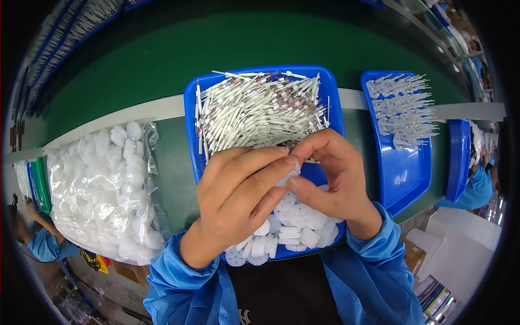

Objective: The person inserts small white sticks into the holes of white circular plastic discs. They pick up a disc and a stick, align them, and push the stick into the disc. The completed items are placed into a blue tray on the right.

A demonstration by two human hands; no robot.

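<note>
Both my hands meet over the near half of a blue tray [190, 116]. Between the fingertips is a small white plastic disc [291, 176], mostly covered by the fingers. My left hand [233, 195] is closed on its left side, and my right hand [336, 181] pinches it with thumb and forefinger. Beyond the hands, a heap of thin white sticks [260, 111], some with dark reddish parts, fills the far half of the tray. Below them lie loose white discs [298, 214] with small holes. Whether a stick is also between the fingers is hidden.
A clear bag of white plastic pieces [100, 189] lies left on the green table [179, 43]. To the right, another blue tray [403, 184] holds rows of discs with upright sticks [401, 111]. Co-workers' blue sleeves [474, 189] show at both sides.
</note>
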